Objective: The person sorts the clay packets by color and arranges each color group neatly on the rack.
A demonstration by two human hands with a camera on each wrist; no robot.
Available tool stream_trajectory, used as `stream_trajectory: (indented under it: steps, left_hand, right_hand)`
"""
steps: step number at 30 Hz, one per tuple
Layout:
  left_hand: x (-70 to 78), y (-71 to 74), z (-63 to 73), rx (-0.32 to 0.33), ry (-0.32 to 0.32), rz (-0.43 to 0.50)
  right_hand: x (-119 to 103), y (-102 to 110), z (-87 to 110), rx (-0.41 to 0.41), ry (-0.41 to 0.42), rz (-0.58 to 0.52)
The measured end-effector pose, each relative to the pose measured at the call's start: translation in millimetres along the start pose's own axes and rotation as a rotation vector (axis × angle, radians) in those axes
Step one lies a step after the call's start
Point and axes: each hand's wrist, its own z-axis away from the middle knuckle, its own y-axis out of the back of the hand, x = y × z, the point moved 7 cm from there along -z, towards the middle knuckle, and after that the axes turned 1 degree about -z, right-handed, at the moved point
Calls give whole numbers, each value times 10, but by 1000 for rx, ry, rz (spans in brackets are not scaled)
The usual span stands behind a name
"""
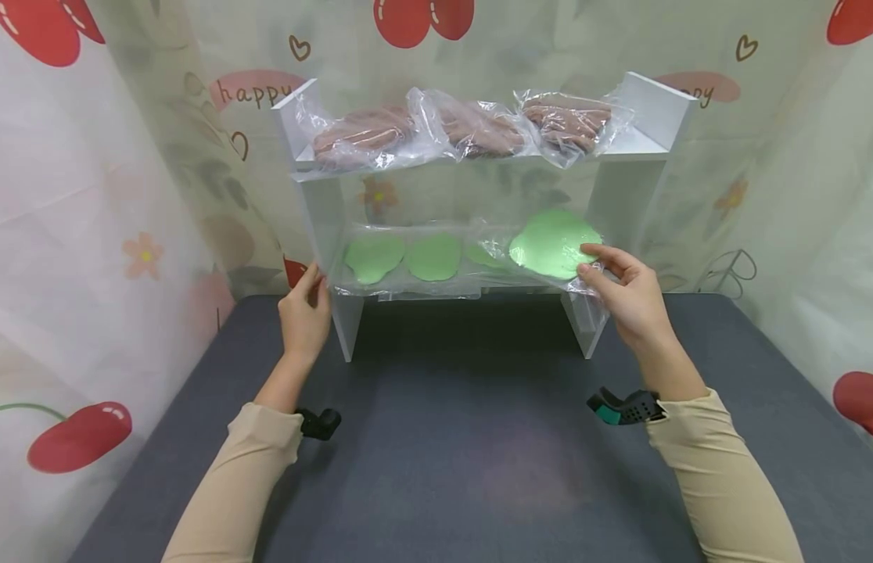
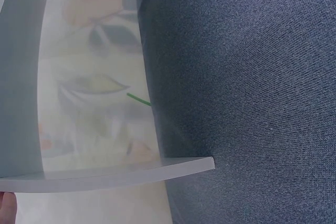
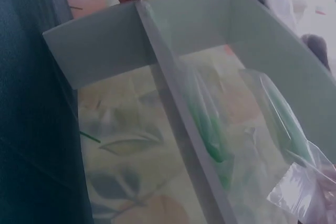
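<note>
A white two-tier shelf [image 1: 630, 195] stands on the dark table. On its lower board lie flat, rounded green pieces under clear plastic, among them a left green piece [image 1: 375, 256] and a middle green piece [image 1: 434, 257]. My right hand [image 1: 630, 293] pinches the edge of a clear plastic bag [image 3: 296, 192] with a larger green piece [image 1: 552, 244] in it, tilted up at the lower tier's right end. At the shelf's left side, my left hand [image 1: 304, 313] holds the front edge of the side panel [image 2: 110, 180] with its fingertips; only a fingertip shows in the left wrist view.
Three clear bags with brown contents lie along the upper tier: a left bag [image 1: 366, 134], a middle bag [image 1: 479, 129] and a right bag [image 1: 570, 123]. The dark table [image 1: 465, 438] extends in front of the shelf. Patterned cloth [image 1: 91, 234] hangs behind and at both sides.
</note>
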Motion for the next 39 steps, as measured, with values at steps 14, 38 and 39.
stream_trajectory:
  steps: [14,38,39]
  left_hand:
    - [10,5,-2,20,-16,-6]
    - [-9,-4,-5,8,-16,6]
    - [-9,-4,-6,10,-16,6]
  right_hand:
    - [184,62,-106,191,-54,60]
    - [212,67,-192,385,31,435]
    - [208,65,-200,393,40,451]
